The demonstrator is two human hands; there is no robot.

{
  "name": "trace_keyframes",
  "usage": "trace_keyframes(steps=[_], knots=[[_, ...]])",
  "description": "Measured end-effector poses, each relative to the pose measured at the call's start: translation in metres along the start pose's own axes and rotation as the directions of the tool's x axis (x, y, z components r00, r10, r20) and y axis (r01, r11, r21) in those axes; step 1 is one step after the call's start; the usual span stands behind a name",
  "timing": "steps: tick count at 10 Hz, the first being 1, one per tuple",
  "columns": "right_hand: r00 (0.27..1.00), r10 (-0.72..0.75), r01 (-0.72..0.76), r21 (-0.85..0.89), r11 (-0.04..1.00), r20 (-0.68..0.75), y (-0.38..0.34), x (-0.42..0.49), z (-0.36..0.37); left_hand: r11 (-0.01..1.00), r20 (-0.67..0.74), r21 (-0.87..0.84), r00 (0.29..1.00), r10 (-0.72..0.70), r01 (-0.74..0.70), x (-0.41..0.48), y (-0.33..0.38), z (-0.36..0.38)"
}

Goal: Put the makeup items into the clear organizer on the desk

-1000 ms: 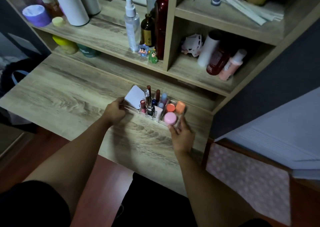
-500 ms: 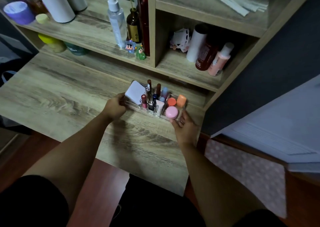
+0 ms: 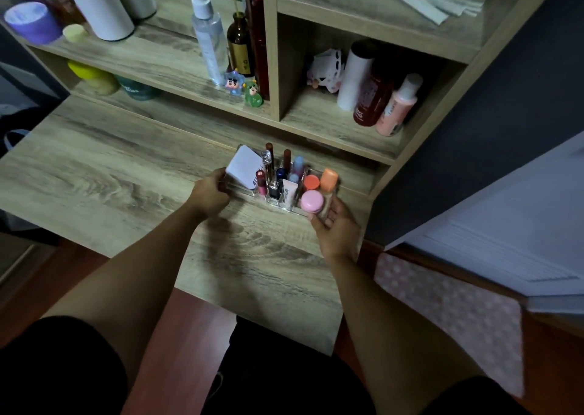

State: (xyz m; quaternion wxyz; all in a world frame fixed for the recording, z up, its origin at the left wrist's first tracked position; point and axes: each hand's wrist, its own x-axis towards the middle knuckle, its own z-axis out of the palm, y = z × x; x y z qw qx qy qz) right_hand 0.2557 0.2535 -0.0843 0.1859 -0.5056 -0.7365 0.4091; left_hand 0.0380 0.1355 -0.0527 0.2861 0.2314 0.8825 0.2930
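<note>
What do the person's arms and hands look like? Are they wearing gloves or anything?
No gloves. Both arms are bare from the elbows down, with no sleeves showing. The left hand and right hand show no rings, watch or bracelets that I can see. Lower down there is dark, black-looking clothing; the dim light hides any finer detail.

Both bare forearms reach forward and converge. The left hand [image 3: 211, 193] is curled, knuckles up, fingers closed around what it grips at its far side. The right hand [image 3: 337, 225] sits palm up and cupped, fingers [image 3: 328, 221] bent upward, thumb angled inward toward the left.
</note>
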Motion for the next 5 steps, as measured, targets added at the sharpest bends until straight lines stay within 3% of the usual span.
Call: trace_keyframes(steps=[1, 3, 4, 5], knots=[[0.999, -0.008, 0.004, -0.069, 0.998, -0.052, -0.010, -0.008, -0.005, 0.997, 0.011, 0.075, 1.000, -0.007, 0.006, -0.008, 0.007, -0.001], [0.997, -0.031, 0.023, -0.113, 0.993, -0.070, -0.026, -0.031, -0.014, 0.999, -0.044, 0.043, 0.999, -0.017, 0.019, -0.033, 0.017, -0.013], [0.994, -0.089, 0.080, -0.135, 0.988, -0.063, -0.032, -0.038, -0.017, 0.993, -0.084, 0.087, 0.993, 0.085, -0.077, -0.047, 0.029, -0.018], [0.986, -0.139, 0.159, -0.290, 0.944, 0.087, -0.040, -0.047, -0.029, 0.971, -0.032, 0.094, 0.974, 0.226, -0.222, -0.067, 0.043, -0.018]])
